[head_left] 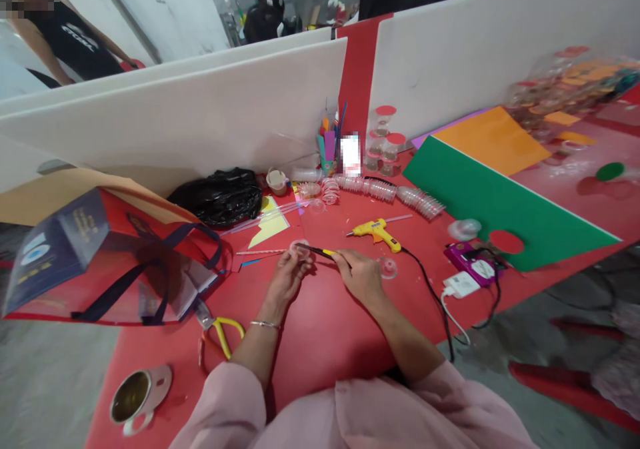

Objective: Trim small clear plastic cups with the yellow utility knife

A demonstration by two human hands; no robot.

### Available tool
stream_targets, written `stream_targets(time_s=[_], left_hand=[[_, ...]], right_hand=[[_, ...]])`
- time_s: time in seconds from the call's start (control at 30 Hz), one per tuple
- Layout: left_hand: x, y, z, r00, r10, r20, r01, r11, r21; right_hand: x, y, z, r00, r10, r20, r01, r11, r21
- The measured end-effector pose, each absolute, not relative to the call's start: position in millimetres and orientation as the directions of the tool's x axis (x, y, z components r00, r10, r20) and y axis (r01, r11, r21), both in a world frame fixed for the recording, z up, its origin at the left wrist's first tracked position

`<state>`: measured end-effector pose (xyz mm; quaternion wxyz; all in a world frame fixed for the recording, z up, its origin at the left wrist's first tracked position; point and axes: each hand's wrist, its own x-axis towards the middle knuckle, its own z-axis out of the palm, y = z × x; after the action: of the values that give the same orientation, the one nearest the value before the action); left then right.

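My left hand point(287, 277) pinches a small clear plastic cup-like piece point(299, 249) above the red table. In my right hand point(361, 277) is a slim black-and-yellow tool point(324, 252), its dark end at the clear piece; its exact kind is too small to make out. Just beyond my right hand lies a yellow glue gun point(376, 231) with a black cord. A similar clear piece point(387, 267) rests to the right of that hand. Left of my hands, a white twisted straw point(260, 253) and a blue strip point(255, 260) lie on the table.
Stacked clear cups point(420, 200) line the back. A green board point(505, 202) and a purple power socket point(470, 262) are at right. Scissors with yellow handles point(220, 332), a mug point(143, 395) and a large bag point(100, 255) stand left. A white partition point(200, 109) runs behind.
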<state>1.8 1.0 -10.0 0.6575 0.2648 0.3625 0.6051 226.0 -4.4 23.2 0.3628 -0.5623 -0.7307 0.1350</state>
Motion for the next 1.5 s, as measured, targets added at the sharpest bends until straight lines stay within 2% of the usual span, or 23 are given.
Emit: stream_targets(time_s=[0.13,0.17,0.23,0.3,0.4,0.5,0.6,0.77,0.93,1.1,1.2,1.3,1.43,1.5], left_hand=[[1.8,-0.3,-8.5,0.037,0.990,-0.140,-0.614,0.133,0.778],[2.1,-0.3,-8.1,0.044,0.989,-0.143,-0.618,0.139,0.774],[3.1,-0.2,-7.7,0.044,0.988,-0.150,-0.615,0.146,0.775],[3.7,-0.1,-7.8,0.022,0.988,-0.153,-0.597,0.136,0.791],[3.7,-0.5,-8.6,0.000,0.988,-0.154,-0.568,0.127,0.813],[3.7,-1.3,-8.9,0.012,0.987,-0.162,-0.589,0.138,0.796],[4.3,-1.5,-8.3,0.029,0.985,-0.167,-0.617,0.149,0.773],[3.9,-1.1,-8.8,0.003,0.986,-0.169,-0.616,0.135,0.776],[3.7,-1.3,-10.3,0.050,0.987,-0.155,-0.628,0.152,0.763],[5.8,-1.0,-6.8,0.036,0.986,-0.161,-0.631,0.147,0.762],[5.5,-2.0,-6.0,0.034,0.987,-0.158,-0.644,0.143,0.752],[5.2,-2.5,-7.8,0.053,0.986,-0.160,-0.641,0.157,0.751],[4.8,-1.7,-10.0,0.042,0.986,-0.163,-0.626,0.153,0.764],[4.8,-2.0,-9.8,0.041,0.987,-0.155,-0.623,0.146,0.768]], right_hand=[[244.0,5.4,22.8,0.156,0.913,0.378,0.753,0.137,-0.644],[245.7,5.6,24.3,0.163,0.913,0.374,0.731,0.143,-0.667],[242.6,2.1,28.0,0.045,0.937,0.347,0.657,0.234,-0.717],[233.1,-4.6,31.4,-0.165,0.932,0.323,0.576,0.357,-0.735],[221.5,-10.9,32.3,-0.287,0.918,0.272,0.618,0.395,-0.680],[224.6,-7.1,29.4,-0.153,0.951,0.268,0.728,0.292,-0.621],[233.4,-1.1,28.2,-0.022,0.951,0.309,0.743,0.222,-0.632],[230.8,-4.1,30.8,-0.250,0.918,0.308,0.633,0.396,-0.665],[231.0,-3.9,33.4,-0.039,0.952,0.305,0.714,0.240,-0.658],[228.3,-6.7,35.4,-0.248,0.927,0.281,0.628,0.375,-0.682],[227.2,-6.7,34.6,-0.153,0.948,0.281,0.708,0.303,-0.638],[229.6,-5.2,34.7,-0.047,0.956,0.291,0.710,0.236,-0.664],[228.2,-6.5,35.2,-0.231,0.932,0.279,0.635,0.362,-0.682],[227.3,-6.6,35.0,-0.209,0.938,0.275,0.680,0.342,-0.649]])
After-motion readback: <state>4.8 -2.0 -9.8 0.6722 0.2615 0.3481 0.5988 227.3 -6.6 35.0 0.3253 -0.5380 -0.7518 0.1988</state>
